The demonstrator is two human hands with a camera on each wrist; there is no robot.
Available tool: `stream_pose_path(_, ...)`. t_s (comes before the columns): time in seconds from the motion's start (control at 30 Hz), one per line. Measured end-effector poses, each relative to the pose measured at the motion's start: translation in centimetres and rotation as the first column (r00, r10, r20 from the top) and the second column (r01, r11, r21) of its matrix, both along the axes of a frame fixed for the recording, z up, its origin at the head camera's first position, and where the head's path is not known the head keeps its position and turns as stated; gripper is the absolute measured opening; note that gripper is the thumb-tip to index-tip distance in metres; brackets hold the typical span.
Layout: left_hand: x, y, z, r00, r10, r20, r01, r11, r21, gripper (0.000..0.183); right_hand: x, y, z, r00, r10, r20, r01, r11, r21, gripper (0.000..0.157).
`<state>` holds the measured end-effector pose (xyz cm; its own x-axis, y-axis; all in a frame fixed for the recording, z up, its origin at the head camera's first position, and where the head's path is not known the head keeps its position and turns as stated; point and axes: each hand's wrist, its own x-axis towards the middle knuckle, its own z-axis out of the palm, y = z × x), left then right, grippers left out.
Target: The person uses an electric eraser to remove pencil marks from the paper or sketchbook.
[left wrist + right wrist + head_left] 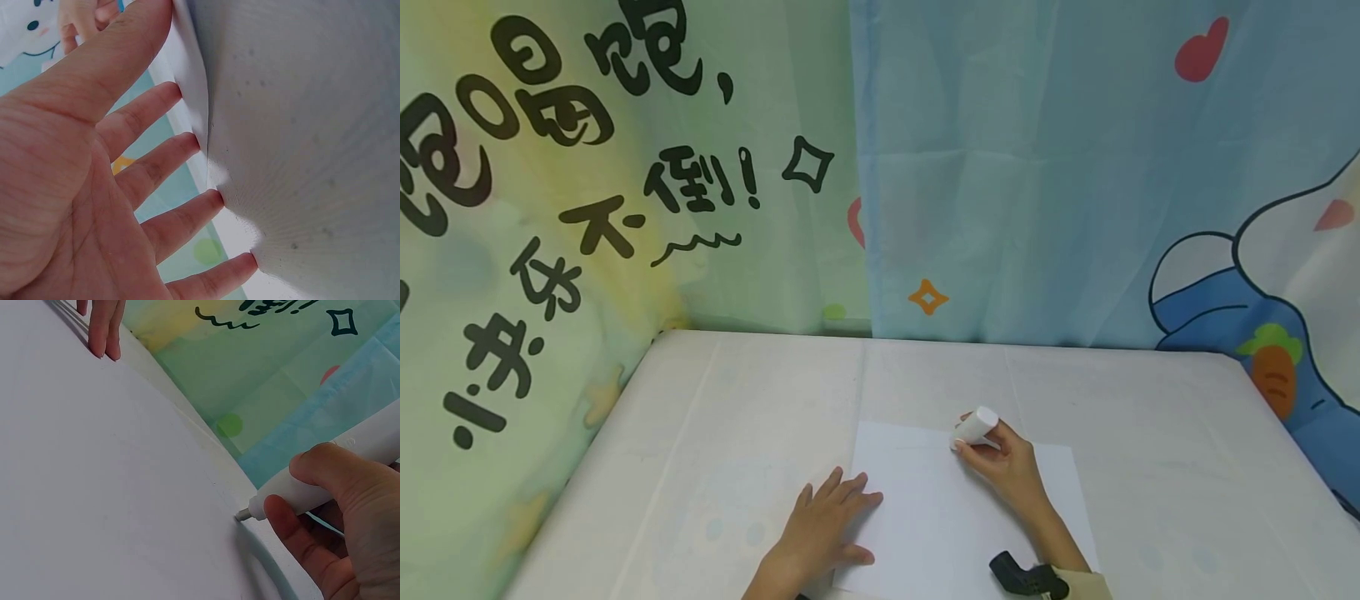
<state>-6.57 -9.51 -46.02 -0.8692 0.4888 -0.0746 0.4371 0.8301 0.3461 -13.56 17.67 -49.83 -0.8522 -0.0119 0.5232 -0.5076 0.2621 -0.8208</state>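
Note:
A white sheet of paper [925, 492] lies flat on the white-covered table. My right hand [1015, 475] grips a thick white pen [976, 423] over the paper's far part, tilted with its blunt end up. In the right wrist view the pen [294, 491] narrows to a short grey tip, at or very near the paper's surface. Over the paper's left edge, my left hand [822, 532] lies with fingers spread. The left wrist view shows its fingertips [212, 199] touching down along that edge, with nothing held.
The table cover [737, 417] stretches around the paper on all sides. Printed curtains [1000, 167] hang right behind the table's far edge and along the left. A black strap-like device [1028, 577] sits at my right wrist, above the paper.

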Motion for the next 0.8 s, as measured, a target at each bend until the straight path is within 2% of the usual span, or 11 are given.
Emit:
stream_pose_path(0.13,-0.01,0.0,0.0,1.0,-0.004,-0.004,0.004,1.0,-0.006,0.07,0.21,-0.16,0.43,1.0,-0.001,-0.014,0.001,1.0,0.0,0.041)
stream_pose_path(0.43,0.01,-0.02,0.06,1.0,-0.011,-0.021,0.011,1.0,-0.025,0.07,0.03,0.11,-0.12,1.0,0.013,0.002,-0.013,1.0,-0.012,0.041)
stream_pose_path(0.8,0.04,-0.08,0.04,1.0,-0.01,-0.012,0.01,1.0,0.007,0.07,-0.08,0.09,-0.01,1.0,0.013,0.027,-0.013,1.0,-0.007,0.041)
